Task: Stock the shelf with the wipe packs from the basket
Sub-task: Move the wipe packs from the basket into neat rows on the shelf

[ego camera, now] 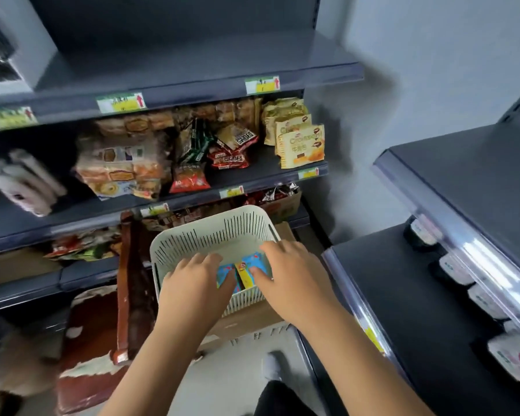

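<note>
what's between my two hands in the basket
The blue and yellow wipe packs lie between the left hand and right hand, inside the white basket, as the head view shows.

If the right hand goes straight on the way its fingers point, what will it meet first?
Probably the blue and yellow wipe packs in the white basket; the right hand seems nearly on them, though depth is unclear.

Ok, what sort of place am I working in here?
Most likely a small shop or convenience store: dark metal shelves with price tags on their front rails, holding croissant packs and other snack bags.
</note>
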